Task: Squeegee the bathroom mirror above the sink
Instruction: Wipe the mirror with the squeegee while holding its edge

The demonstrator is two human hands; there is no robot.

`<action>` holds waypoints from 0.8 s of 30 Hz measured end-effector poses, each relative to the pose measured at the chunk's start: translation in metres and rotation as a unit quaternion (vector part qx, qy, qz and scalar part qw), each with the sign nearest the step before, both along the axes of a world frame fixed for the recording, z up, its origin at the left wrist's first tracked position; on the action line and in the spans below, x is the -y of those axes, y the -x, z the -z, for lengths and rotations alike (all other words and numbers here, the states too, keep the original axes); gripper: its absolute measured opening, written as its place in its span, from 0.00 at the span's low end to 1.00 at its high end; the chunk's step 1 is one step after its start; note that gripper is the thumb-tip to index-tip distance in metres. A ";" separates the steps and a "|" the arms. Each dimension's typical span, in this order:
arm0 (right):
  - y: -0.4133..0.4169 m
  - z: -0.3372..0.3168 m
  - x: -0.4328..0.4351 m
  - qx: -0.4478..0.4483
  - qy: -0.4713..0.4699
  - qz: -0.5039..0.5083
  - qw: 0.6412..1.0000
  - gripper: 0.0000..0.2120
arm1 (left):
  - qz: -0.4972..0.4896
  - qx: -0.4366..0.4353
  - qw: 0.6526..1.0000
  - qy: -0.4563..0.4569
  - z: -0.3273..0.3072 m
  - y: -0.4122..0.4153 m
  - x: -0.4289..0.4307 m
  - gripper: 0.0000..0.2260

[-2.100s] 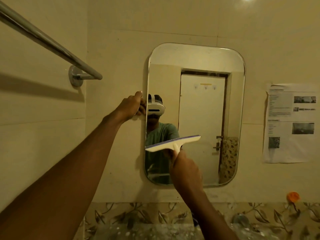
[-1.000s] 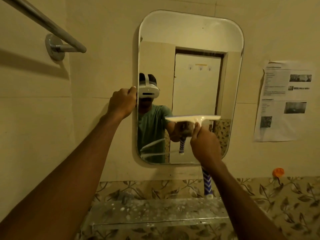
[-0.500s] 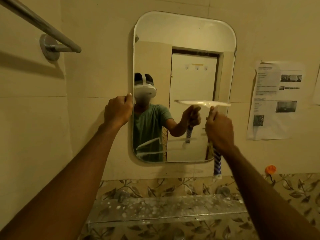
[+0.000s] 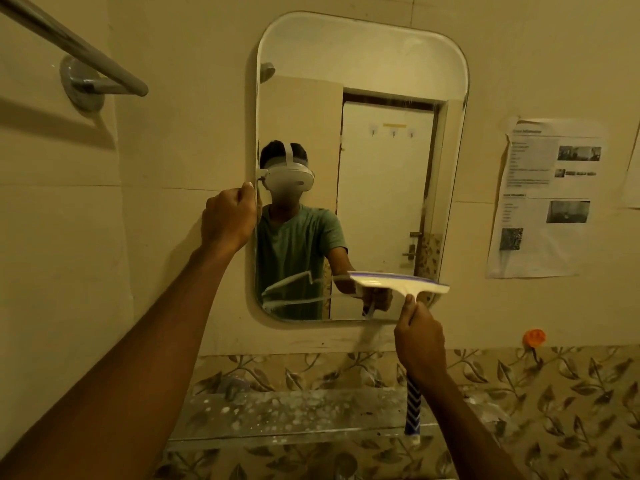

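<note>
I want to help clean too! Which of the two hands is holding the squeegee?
The right hand grips the squeegee by its handle, low on the mirror. The left hand only holds the mirror's left edge.

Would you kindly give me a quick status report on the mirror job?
Left hand gripping rounded wall mirror's left edge. Right hand shut on white squeegee, blade at lower right glass. Nothing obstructing.

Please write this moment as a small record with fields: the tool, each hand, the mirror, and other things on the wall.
tool: squeegee, blade at the mirror's lower right part
right hand: grips the squeegee handle
left hand: grips the mirror's left edge
mirror: on the wall, streaks near its bottom
wall, left: towel bar
wall, right: printed paper
below: glass shelf
</note>
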State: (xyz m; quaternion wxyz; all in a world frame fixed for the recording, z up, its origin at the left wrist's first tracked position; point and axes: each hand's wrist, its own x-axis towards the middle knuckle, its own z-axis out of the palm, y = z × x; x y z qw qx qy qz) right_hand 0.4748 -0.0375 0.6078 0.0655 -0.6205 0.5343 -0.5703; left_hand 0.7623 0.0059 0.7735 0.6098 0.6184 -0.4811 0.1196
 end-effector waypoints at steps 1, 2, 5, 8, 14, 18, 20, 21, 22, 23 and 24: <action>0.001 0.001 -0.003 -0.010 -0.007 0.000 1.000 0.19 | 0.002 -0.004 1.000 0.003 0.000 0.001 -0.001 0.22; 0.003 -0.002 -0.007 -0.020 -0.010 0.001 1.000 0.19 | 0.002 -0.005 1.000 0.005 0.001 0.001 -0.001 0.22; 0.009 -0.035 -0.009 -0.038 0.005 0.006 0.999 0.20 | -0.008 0.002 1.000 -0.005 0.001 0.000 -0.003 0.22; 0.011 -0.082 0.000 -0.020 0.061 0.001 0.998 0.20 | -0.019 0.006 1.000 -0.015 0.001 -0.001 -0.002 0.21; -0.008 -0.065 0.009 0.007 0.071 0.007 0.997 0.16 | -0.039 0.020 0.998 -0.043 0.019 -0.002 -0.002 0.22; -0.021 0.003 -0.004 0.020 0.026 -0.015 0.999 0.17 | -0.017 0.004 0.999 -0.033 0.031 -0.002 -0.001 0.22; -0.024 0.018 -0.011 0.006 0.021 -0.016 1.000 0.17 | -0.014 0.001 0.999 -0.031 0.031 -0.002 -0.002 0.21; -0.024 0.018 -0.014 -0.005 0.017 -0.008 1.000 0.17 | -0.016 0.000 0.999 -0.032 0.031 -0.002 -0.002 0.21; -0.023 0.014 -0.015 -0.015 0.015 0.001 1.000 0.17 | -0.019 -0.001 0.999 -0.033 0.032 -0.003 -0.003 0.21; -0.021 0.007 -0.015 -0.022 0.021 0.007 1.000 0.17 | -0.020 -0.003 0.999 -0.034 0.034 -0.003 -0.003 0.21; -0.019 -0.003 -0.014 -0.020 0.036 0.008 0.999 0.18 | -0.021 -0.004 0.999 -0.035 0.037 -0.003 -0.003 0.21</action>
